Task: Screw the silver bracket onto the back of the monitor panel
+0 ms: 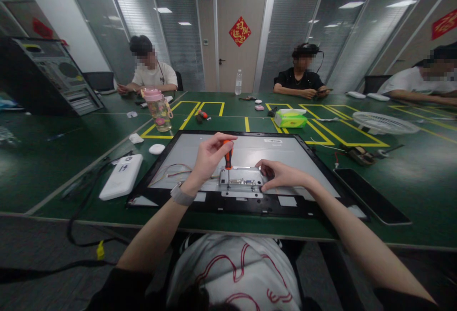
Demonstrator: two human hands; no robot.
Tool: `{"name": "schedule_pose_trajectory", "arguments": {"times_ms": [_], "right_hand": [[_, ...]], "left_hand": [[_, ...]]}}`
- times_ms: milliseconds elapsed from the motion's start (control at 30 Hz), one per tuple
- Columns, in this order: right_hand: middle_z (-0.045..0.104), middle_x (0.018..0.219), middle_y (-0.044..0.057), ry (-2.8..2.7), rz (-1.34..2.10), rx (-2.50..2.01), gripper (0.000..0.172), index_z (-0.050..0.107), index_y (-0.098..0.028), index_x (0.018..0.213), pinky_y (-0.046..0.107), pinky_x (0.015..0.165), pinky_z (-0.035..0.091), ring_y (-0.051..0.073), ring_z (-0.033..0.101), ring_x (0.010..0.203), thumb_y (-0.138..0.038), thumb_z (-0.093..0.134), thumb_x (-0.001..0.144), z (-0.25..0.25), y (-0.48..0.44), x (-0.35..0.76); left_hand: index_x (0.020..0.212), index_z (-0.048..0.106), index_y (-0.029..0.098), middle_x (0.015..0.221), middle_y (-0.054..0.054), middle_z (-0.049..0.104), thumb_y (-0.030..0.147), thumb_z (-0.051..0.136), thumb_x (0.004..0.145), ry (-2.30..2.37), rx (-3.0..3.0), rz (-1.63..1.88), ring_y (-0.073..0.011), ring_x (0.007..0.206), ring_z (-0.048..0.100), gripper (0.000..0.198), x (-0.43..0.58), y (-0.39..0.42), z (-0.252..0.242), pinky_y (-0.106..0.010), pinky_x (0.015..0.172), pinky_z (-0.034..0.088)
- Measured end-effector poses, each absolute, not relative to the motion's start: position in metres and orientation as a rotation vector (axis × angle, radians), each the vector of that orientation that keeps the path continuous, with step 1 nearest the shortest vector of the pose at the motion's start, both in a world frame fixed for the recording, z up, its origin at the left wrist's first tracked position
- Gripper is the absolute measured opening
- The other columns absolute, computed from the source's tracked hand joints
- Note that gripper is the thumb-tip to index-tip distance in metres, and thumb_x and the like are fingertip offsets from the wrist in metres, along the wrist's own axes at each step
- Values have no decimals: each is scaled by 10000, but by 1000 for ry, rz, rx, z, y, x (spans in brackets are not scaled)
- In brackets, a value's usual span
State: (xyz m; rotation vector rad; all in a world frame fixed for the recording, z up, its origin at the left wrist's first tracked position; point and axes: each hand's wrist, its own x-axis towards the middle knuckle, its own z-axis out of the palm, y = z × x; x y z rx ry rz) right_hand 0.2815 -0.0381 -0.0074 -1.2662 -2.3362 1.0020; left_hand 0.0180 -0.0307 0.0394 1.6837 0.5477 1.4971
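A flat monitor panel [200, 151] lies face down on the green counter [410, 182], its black frame running close to the counter's near edge, in front of the person's lap. The left grip [209, 159], a bare hand with a watch on the wrist, is closed round the orange and black handle of a screwdriver [228, 156]. The tool stands nearly upright, its tip down on the top edge of a small grey metal cover [241, 178] at the panel's lower middle. The right grip [282, 175] rests on the cover's right edge, fingers curled and pressing but enclosing nothing. The panel's back is smooth, pale sheet metal, and thin coloured wires [174, 169] loop across its left part. A glossy white box [121, 177] sits just beside the panel's left edge, with a black cable trailing off the counter there. A dark, flat slab [371, 197] lies just beside the right corner. Past the far edge, bare green surface marked with yellow tape lines lies open as far as a green tissue pack [290, 119] and a clear, pink-lidded bottle [159, 109]. A round white fan grille [383, 122] lies well apart on the right, with bare counter between it and the panel.
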Motion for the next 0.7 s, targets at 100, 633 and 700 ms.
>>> {"name": "schedule_pose_trajectory", "arguments": {"times_ms": [100, 633, 700], "right_hand": [[485, 799, -27, -2332, 1013, -1257, 675, 540, -169, 1117, 270, 617, 371, 159, 473, 720, -550, 817, 633, -8, -38, 282], [486, 795, -28, -2337, 1009, -1249, 653, 538, -180, 1107, 262, 618, 380, 153, 477, 720, -535, 822, 638, -9, -37, 283], [487, 794, -29, -2336, 1010, -1242, 656, 538, -180, 1107, 260, 613, 378, 152, 478, 717, -537, 823, 636, -10, -36, 283]], "left_hand": [[864, 759, 193, 854, -30, 622, 323, 721, 792, 567, 1737, 1571, -126, 776, 563, 153, 18, -30, 39, -241, 699, 452], [985, 724, 192, 822, -39, 616, 330, 589, 883, 532, 1653, 1456, -144, 756, 553, 219, 18, -31, 41, -262, 703, 451], [1026, 713, 177, 843, -56, 641, 337, 531, 910, 487, 1581, 1416, -165, 810, 583, 269, 18, -30, 40, -277, 739, 464]]}}
